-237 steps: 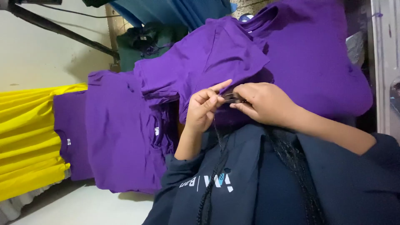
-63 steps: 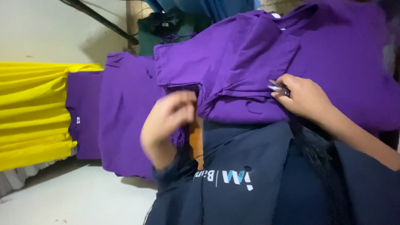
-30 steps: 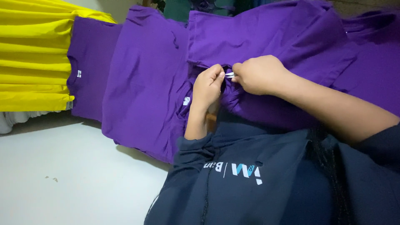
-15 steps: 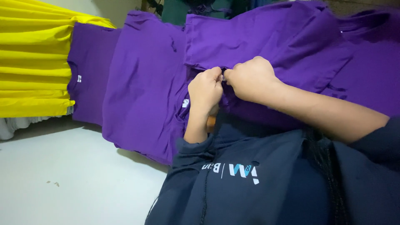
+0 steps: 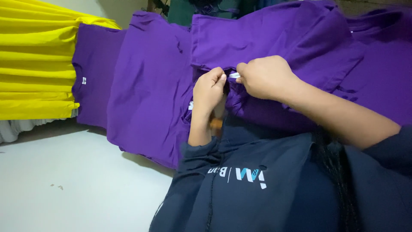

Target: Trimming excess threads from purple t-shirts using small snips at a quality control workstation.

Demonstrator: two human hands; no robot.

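Both hands meet at the neck of a big purple cotton T-shirt (image 5: 274,38), and each one pinches at a small white tag (image 5: 234,75) that sits between them. Far to the left lies a stack of bright yellow folded cloth (image 5: 36,56), layer on layer. Just beside it is a flat purple shirt with a tiny white label at its collar (image 5: 92,73). Next to that is another purple shirt spread out long (image 5: 150,86), and its bottom edge hangs toward the pale grey floor (image 5: 64,184). Then comes the left hand (image 5: 208,88), with its fingers curled tight and its fingertips right at the tag. Its arm comes out of a dark navy sleeve (image 5: 195,157). The white tag is in the middle, touching both hands, right where the big purple shirt's neck opening is. The right hand (image 5: 266,77) is closed like a soft fist, with its thumb and first finger pressed on the tag. Its bare arm goes off to the right. Below the hands is a dark navy sweatshirt with white and light blue print on the chest (image 5: 274,184). A thin black braid (image 5: 339,172) hangs down over it on the right side.
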